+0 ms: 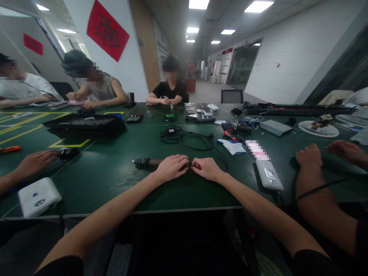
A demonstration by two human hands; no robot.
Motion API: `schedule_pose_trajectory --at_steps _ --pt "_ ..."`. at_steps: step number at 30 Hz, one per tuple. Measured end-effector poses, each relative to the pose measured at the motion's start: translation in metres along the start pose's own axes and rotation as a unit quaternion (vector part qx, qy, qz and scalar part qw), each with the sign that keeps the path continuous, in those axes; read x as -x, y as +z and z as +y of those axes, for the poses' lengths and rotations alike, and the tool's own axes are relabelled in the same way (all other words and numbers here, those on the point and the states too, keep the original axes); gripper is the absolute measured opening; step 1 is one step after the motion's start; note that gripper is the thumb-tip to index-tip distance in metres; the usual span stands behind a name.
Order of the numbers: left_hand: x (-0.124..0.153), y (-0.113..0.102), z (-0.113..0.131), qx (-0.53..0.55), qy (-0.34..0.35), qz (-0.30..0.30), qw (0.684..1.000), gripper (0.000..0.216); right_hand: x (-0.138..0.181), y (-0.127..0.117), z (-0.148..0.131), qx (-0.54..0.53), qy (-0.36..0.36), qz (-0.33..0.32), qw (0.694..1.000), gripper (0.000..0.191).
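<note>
left grip [172,167] hugs long brown-black tool [155,162] | right grip [206,168] pinches dark bit [189,164] at its end | green desk [184,197], edge just below

The only camera sits on the person's head at the near side of the table [103,184], looking forward and down; the hands [172,168] are near, just toward six o'clock of centre, and its wide view reaches ceiling lights [199,4] at twelve.

Your tabletop [115,195] looks smooth, semi-glossy; your tool [153,162] has a matt, plastic-looking body w/ shiny metal tip [134,162]. Blk cable [171,130] looks matt, rubbery. Wht box [40,195] to your L: smooth plastic, approx. satin.
</note>
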State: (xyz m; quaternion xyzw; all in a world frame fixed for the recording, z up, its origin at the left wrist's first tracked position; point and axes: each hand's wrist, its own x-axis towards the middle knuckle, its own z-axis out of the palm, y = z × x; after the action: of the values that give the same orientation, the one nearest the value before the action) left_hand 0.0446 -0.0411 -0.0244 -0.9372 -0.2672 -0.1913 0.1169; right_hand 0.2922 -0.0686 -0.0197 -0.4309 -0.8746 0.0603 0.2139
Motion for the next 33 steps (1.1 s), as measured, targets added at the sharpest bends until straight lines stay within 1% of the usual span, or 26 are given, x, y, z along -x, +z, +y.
schedule_pose_trajectory --at_steps 3,6,9,14,17,22,27,31,33 --pt "-0.0007 -0.0002 0.0002 0.003 0.01 -0.002 1.0 0.024 0.0 0.0008 0.0005 -0.001 0.002 0.0 1.0 0.009" --pt "-0.001 -0.0006 0.0005 0.002 -0.004 -0.002 1.0 0.02 0.0002 0.0008 0.0005 0.001 0.003 0.001 1.0 0.008" --pt "-0.0007 -0.0015 0.0011 0.004 -0.014 -0.001 1.0 0.023 0.0002 0.0003 0.0 0.003 0.002 -0.001 1.0 0.008" --pt "0.0008 -0.0014 0.0004 0.018 0.007 0.003 1.0 0.022 -0.0001 -0.0001 -0.0008 0.003 0.002 -0.004 1.0 0.008" --pt "0.0009 -0.0007 -0.0008 0.015 -0.006 0.004 1.0 0.021 -0.0003 0.0003 -0.0005 0.002 0.0 -0.004 1.0 0.008" --pt "-0.0005 -0.001 -0.0013 0.017 0.015 -0.012 1.0 0.022 -0.0004 0.0015 0.0005 0.001 0.005 -0.001 1.0 0.008" --pt "-0.0006 -0.0031 0.0 0.011 -0.01 -0.006 1.0 0.023 -0.0005 0.0013 0.0002 -0.001 0.005 -0.001 1.0 0.008" --pt "0.0007 -0.0045 0.0005 0.012 0.015 -0.013 1.0 0.021 -0.0004 0.0008 -0.0006 -0.003 0.003 -0.003 1.0 0.009" --pt "0.0012 -0.0042 0.0003 0.011 0.008 -0.01 1.0 0.02 -0.0005 0.0009 -0.0008 -0.002 0.002 -0.002 1.0 0.008"
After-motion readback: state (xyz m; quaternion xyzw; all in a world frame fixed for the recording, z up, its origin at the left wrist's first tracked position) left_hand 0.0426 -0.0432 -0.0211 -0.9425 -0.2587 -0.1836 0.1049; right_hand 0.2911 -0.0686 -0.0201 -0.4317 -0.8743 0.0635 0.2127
